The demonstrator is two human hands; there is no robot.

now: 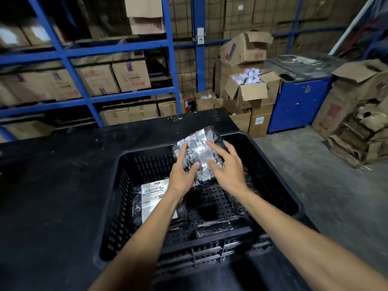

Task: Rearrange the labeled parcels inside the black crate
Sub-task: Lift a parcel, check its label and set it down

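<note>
Holding stock: black crate (273, 164), perforated walls, set in a dark work surface (63, 185).

Flat parcel (151, 198): label up, lying on the crate floor at left.

Raised parcel (199, 152): glossy film wrap over dark contents, lifted above the crate's far side. Likely light, soft and slippery; best gripped by opposite edges, not the slick face.

Left hand (182, 175): fingers spread, thumb pressing the wrap.

Right hand (228, 166): fingers apart, resting on the film; a firm grasp cannot be told.

The left hand (182, 176) and right hand (227, 170) are holding a shiny parcel (198, 153) over the black crate (273, 169). Another parcel with a white label (151, 198) is lying inside the crate.
</note>
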